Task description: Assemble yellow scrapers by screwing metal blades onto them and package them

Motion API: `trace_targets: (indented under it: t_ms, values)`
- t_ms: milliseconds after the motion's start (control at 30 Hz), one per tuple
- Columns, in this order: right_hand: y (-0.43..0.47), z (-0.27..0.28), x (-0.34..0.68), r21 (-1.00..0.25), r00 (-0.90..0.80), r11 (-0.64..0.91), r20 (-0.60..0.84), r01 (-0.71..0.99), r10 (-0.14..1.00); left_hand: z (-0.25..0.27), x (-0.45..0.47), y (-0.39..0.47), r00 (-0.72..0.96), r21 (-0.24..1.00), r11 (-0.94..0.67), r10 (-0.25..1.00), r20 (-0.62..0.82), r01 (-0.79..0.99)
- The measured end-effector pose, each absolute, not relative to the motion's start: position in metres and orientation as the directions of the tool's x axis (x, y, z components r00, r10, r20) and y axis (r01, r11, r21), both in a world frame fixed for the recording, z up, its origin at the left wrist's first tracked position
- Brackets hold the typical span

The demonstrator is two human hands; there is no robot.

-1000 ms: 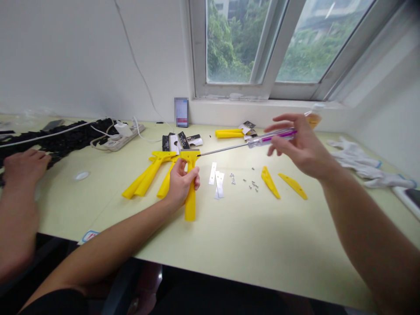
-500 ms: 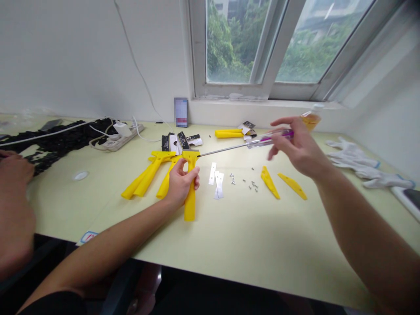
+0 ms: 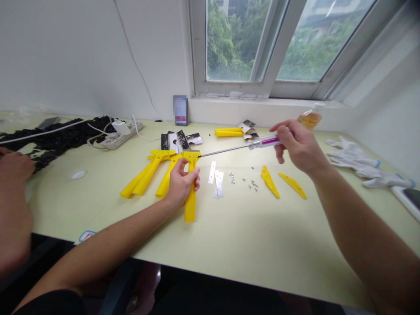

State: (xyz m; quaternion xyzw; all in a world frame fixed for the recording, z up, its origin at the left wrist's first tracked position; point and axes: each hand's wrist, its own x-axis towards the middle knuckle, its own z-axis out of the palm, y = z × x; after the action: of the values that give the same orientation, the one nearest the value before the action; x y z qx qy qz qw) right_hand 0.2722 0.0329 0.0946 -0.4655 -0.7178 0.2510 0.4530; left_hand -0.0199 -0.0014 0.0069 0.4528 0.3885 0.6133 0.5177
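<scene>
My left hand (image 3: pixel 183 181) is closed around a yellow scraper (image 3: pixel 190 208), whose handle points toward me. In my right hand (image 3: pixel 300 146) is a screwdriver (image 3: pixel 267 141) with a clear and purple handle, fingers wrapped round it. Its long shaft runs left, and the tip meets the right side of the scraper's head. More yellow scrapers (image 3: pixel 144 175) lie left of my left hand, near black-and-white cards (image 3: pixel 179 142). Thin metal blades (image 3: pixel 219 183), small nuts (image 3: pixel 232 178) and several screws (image 3: pixel 253 183) lie between my hands. Two curved yellow plastic pieces (image 3: pixel 270 182) rest below my right hand.
More yellow handles (image 3: pixel 229 132) lie near the wall, beside a propped phone (image 3: pixel 180 110). A bottle (image 3: pixel 310 118) and white gloves (image 3: pixel 356 159) are at the right. A power strip (image 3: pixel 121 138), black pieces (image 3: pixel 65 140) and another person's hand (image 3: pixel 16 168) are at the left.
My right hand has shifted its fingers on the screwdriver handle and rolled over, the fingers now more closed around it. My left hand and the scraper stay in place.
</scene>
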Motion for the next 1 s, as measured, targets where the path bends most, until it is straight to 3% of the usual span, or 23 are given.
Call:
trace_targets:
  t_ms: [133,400,500,567,700,833,1000]
  values:
    - [0.038,0.094,0.278,-0.826,-0.252,0.464,0.398,0.322,0.882,0.008,-0.019,-0.002,-0.059,0.943,-0.156,0.988,0.145,-0.293]
    - [0.063,0.074,0.31,-0.892,-0.1,0.434,0.424,0.126,0.9,0.01,-0.02,-0.004,-0.025,0.939,-0.069,0.998,0.064,-0.337]
    - [0.073,0.063,0.321,-0.871,-0.044,0.396,0.401,0.291,0.915,0.01,-0.024,-0.001,0.036,0.926,-0.035,0.998,0.053,-0.377]
    - [0.081,0.052,0.324,-0.826,-0.051,0.362,0.379,0.432,0.924,0.01,-0.026,-0.002,0.106,0.949,-0.035,0.992,0.072,-0.313]
    - [0.092,0.024,0.328,-0.698,-0.179,0.334,0.287,0.633,0.941,0.011,-0.026,-0.008,0.16,0.964,-0.266,0.95,0.267,-0.026]
    - [0.099,0.003,0.334,-0.422,-0.255,0.328,0.222,0.845,0.941,0.014,-0.027,-0.014,0.31,0.801,-0.507,0.854,0.417,0.318]
    - [0.092,0.006,0.31,-0.327,-0.35,0.423,0.26,0.845,0.9,0.013,-0.028,-0.017,0.419,0.597,-0.643,0.765,0.489,0.479]
